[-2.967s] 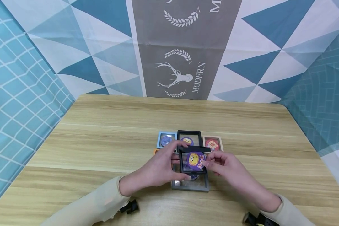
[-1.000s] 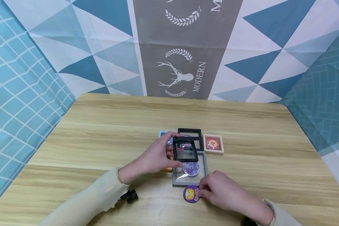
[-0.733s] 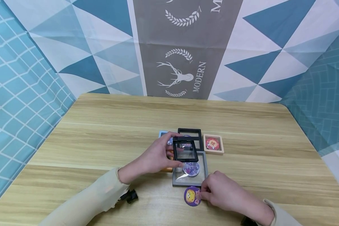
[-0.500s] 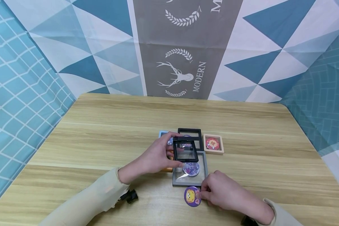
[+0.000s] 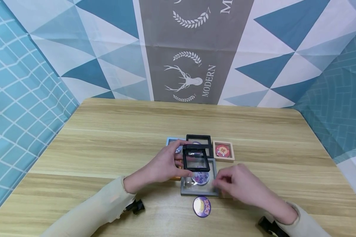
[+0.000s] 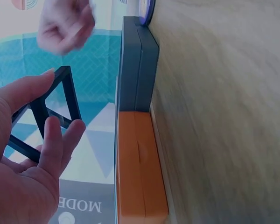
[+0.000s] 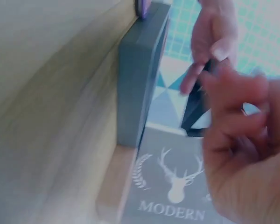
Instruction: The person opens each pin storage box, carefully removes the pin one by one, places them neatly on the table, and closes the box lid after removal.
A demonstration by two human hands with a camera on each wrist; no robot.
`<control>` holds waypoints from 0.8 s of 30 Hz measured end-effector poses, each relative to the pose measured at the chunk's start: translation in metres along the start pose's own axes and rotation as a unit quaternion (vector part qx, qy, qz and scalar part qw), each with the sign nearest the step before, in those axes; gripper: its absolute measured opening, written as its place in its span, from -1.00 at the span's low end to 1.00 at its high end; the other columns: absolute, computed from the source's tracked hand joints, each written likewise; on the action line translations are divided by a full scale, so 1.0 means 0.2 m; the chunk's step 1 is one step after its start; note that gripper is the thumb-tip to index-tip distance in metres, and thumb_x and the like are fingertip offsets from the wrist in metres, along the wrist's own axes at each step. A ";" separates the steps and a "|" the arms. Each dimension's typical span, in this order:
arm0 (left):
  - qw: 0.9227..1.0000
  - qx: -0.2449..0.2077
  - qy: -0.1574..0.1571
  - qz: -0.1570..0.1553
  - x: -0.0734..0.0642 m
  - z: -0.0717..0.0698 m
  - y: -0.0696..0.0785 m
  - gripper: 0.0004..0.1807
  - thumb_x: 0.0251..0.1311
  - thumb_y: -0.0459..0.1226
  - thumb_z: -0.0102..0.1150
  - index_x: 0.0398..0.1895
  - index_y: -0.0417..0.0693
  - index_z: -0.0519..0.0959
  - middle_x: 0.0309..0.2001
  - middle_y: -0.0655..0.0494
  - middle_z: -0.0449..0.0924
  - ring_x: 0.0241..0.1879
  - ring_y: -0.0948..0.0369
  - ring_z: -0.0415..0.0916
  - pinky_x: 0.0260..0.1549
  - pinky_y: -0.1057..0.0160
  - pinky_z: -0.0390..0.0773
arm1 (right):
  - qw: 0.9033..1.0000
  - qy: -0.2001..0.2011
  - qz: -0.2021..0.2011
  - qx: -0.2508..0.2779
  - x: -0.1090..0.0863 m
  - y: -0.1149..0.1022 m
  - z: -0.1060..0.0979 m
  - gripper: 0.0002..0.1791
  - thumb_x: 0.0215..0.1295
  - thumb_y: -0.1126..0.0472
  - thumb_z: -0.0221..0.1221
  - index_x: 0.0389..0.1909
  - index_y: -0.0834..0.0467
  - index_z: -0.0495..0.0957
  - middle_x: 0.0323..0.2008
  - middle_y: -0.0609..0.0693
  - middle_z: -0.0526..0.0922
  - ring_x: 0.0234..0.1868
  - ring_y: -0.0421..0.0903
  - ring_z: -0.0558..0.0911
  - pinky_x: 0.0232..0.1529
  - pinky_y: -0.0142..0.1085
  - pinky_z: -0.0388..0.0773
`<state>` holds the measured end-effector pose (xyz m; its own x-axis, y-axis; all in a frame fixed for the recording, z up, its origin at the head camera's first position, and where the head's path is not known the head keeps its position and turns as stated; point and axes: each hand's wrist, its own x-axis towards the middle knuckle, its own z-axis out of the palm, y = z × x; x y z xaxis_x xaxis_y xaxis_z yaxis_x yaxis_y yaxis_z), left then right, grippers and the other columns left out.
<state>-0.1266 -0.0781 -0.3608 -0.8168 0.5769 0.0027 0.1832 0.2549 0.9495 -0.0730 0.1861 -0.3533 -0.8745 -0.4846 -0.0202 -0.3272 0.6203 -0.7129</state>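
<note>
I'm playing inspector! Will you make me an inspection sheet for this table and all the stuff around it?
Surface: pale wooden table, striped grain.
Job's things: small opened black frame, held up; round purple badge lying on the table.
Clutter: grey frame with a round badge inside; orange frame, blue frame, second black frame and beige frame grouped around it.
Hands: left hand holds the opened frame; right hand curled, blurred, no held thing visible.
Cables: nothing seen.
Surroundings: patterned cloth with deer and "MODERN".

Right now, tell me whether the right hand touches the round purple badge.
Apart: the head view shows wooden tabletop between the right hand and the round purple badge.
</note>
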 end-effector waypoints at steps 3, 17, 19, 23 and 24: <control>1.000 -0.010 -0.004 0.000 -0.01 0.01 0.01 -0.08 -0.08 -0.36 0.58 0.37 -0.01 0.26 0.06 -0.09 0.64 -0.11 0.12 0.70 -0.17 0.25 0.66 | 0.997 0.076 0.013 0.027 0.02 0.02 -0.02 -0.91 0.40 0.22 0.22 -0.32 0.04 0.66 -0.67 -0.14 0.53 -0.72 -0.24 0.41 -0.76 -0.38 0.33; 0.999 -0.016 0.005 0.035 -0.02 0.03 0.03 -0.43 -0.11 -0.45 0.56 -0.08 -0.14 0.40 0.33 0.06 0.33 -0.08 0.10 0.68 -0.18 0.18 0.68 | 0.973 0.067 0.078 0.208 0.06 0.05 0.00 -0.55 0.52 0.15 0.06 0.33 0.17 0.30 -0.34 0.18 0.69 -0.61 0.00 0.59 -0.53 -0.20 0.60; 0.999 -0.025 0.001 0.031 -0.02 0.04 0.03 -0.43 -0.12 -0.48 0.55 -0.09 -0.16 0.38 0.33 0.03 0.34 -0.08 0.07 0.68 -0.18 0.18 0.68 | 0.969 0.051 0.089 0.223 0.06 0.05 0.01 -0.53 0.52 0.11 0.06 0.35 0.15 0.28 -0.38 0.19 0.66 -0.58 0.02 0.60 -0.50 -0.20 0.60; 0.998 -0.049 -0.012 0.028 -0.03 0.05 0.04 -0.43 -0.12 -0.52 0.53 -0.11 -0.18 0.35 0.36 -0.01 0.32 -0.05 0.01 0.67 -0.17 0.15 0.68 | 0.963 0.018 0.104 0.248 0.06 0.04 0.03 -0.47 0.53 0.05 0.04 0.40 0.13 0.22 -0.49 0.22 0.60 -0.55 0.04 0.61 -0.47 -0.24 0.58; 0.998 -0.055 -0.015 0.029 -0.03 0.05 0.04 -0.43 -0.12 -0.52 0.53 -0.11 -0.18 0.34 0.36 -0.03 0.31 -0.04 0.00 0.67 -0.16 0.15 0.68 | 0.961 0.012 0.105 0.254 0.06 0.04 0.03 -0.47 0.54 0.05 0.04 0.41 0.13 0.21 -0.51 0.21 0.59 -0.55 0.03 0.61 -0.47 -0.26 0.57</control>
<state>-0.1156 -0.0719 -0.3568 -0.7890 0.6123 0.0509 0.1679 0.1351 0.9765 -0.0837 0.1821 -0.3641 -0.9122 -0.3633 -0.1894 0.0691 0.3194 -0.9451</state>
